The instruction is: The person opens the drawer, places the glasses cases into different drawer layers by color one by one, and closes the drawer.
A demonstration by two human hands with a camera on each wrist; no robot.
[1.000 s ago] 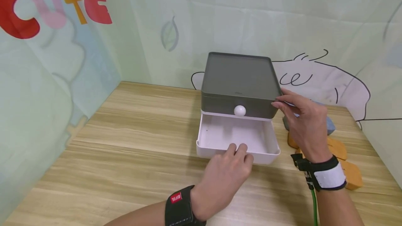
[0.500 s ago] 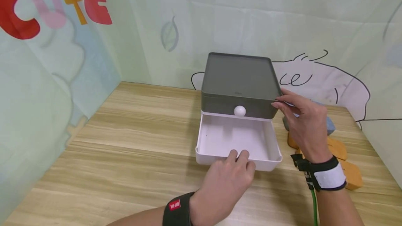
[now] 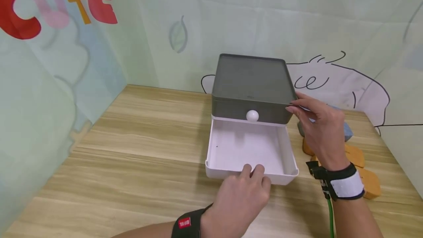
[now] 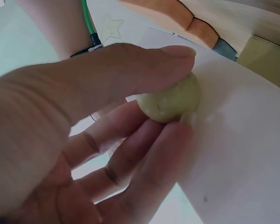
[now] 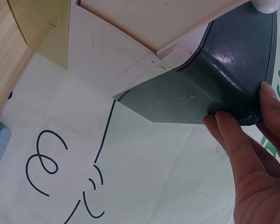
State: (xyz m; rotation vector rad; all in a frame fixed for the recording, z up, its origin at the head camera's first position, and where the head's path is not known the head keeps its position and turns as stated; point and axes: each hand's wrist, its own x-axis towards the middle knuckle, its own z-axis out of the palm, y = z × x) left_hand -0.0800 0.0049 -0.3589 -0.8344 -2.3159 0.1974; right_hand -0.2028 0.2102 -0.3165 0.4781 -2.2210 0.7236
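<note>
Drawer (image 3: 284,180) further out from box (image 3: 252,78) than moment ago, inside more exposed; left hand (image 3: 236,201) pinches drawer knob (image 4: 170,105); right hand (image 3: 320,131) grips box's right edge, seemingly steadying it

Mid-frame, the box (image 3: 253,78) looks matt plastic on top, its knob (image 3: 252,116) glossy, the drawer (image 3: 246,150) below smooth plastic; the worktop (image 3: 138,150) is wood-grained with a faint sheen, the backdrop (image 3: 158,10) creased cloth, the blocks (image 3: 369,183) at right matt

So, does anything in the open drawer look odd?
Yes: a small dark speck shows inside the white drawer, toward its left side, odd on that plain surface. I can't tell if it's dirt or damage.
</note>
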